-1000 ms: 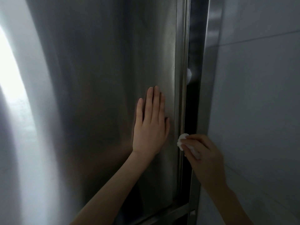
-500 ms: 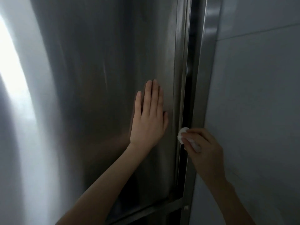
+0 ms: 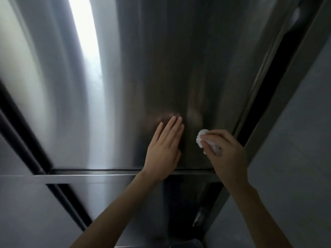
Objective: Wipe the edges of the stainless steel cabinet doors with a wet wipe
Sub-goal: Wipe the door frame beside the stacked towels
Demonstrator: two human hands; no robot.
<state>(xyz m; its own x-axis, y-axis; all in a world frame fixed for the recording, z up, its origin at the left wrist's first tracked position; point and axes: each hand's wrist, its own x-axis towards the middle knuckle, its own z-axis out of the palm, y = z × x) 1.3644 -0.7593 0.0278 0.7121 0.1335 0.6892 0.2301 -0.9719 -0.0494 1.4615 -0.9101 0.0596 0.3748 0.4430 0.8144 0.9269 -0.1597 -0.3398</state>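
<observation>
A tall stainless steel cabinet door point(image 3: 143, 68) fills the view. My left hand point(image 3: 165, 148) lies flat on its lower part, fingers straight and pointing up. To the right, my right hand point(image 3: 226, 155) pinches a crumpled white wet wipe point(image 3: 202, 140) and holds it against the door face, a little left of the door's right edge point(image 3: 250, 97). Part of the wipe is hidden under my fingers.
A dark gap point(image 3: 268, 83) and a steel frame strip point(image 3: 290, 83) run along the right edge, with a grey tiled wall point(image 3: 295, 167) beyond. A horizontal steel rail point(image 3: 80, 177) separates the upper door from a lower door point(image 3: 125, 203). Another door stands at far left point(image 3: 10, 149).
The view has tilted, showing the door's bottom rail and the lower door. My right hand with the wipe has come off the right edge gap onto the door face, closer to my left hand.
</observation>
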